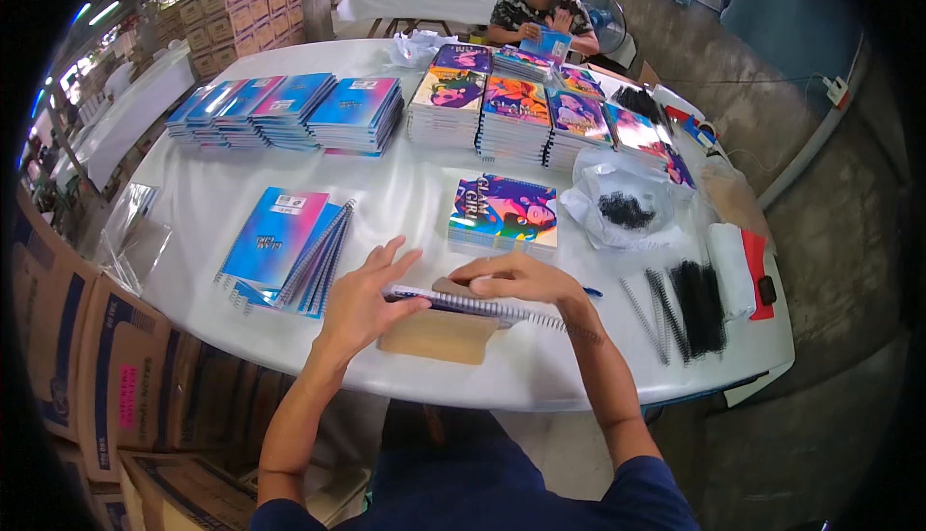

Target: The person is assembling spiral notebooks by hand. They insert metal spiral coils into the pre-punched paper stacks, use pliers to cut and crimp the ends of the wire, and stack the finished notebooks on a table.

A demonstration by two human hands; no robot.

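Both forearms come up from the lower edge to a spiral-bound notebook with a brown cardboard back (463, 307) lying at the near rim of the round white plastic-covered table (241, 213). Left hand (362, 299) stands against the notebook's left end, fingers straight, close together and angled upward, the palm steadying the edge. Right hand (516, 278) lies flat on top, fingers pressed together and pointing left, pushing the cover down beside the dark wire coil that runs along the near-right side.

The notebook sits partly over a loose brown cardboard sheet (434, 338) whose near edge lies close to the table rim; a harder push toward the body would likely slide sheet and notebook off the table. The coil lies just beneath the right wrist, so a careless drag could probably snag and bend it. The fingers themselves rest on the cover, not on the wire.

Just left lies a fanned heap of blue-and-pink spiral notebooks (285, 251); beyond the hands is a short stack of purple illustrated notebooks (503, 213). To the right lie loose black binding coils (690, 304) and a clear plastic bag holding more black pieces (622, 205). Across the table a second person (540, 10) handles a notebook.
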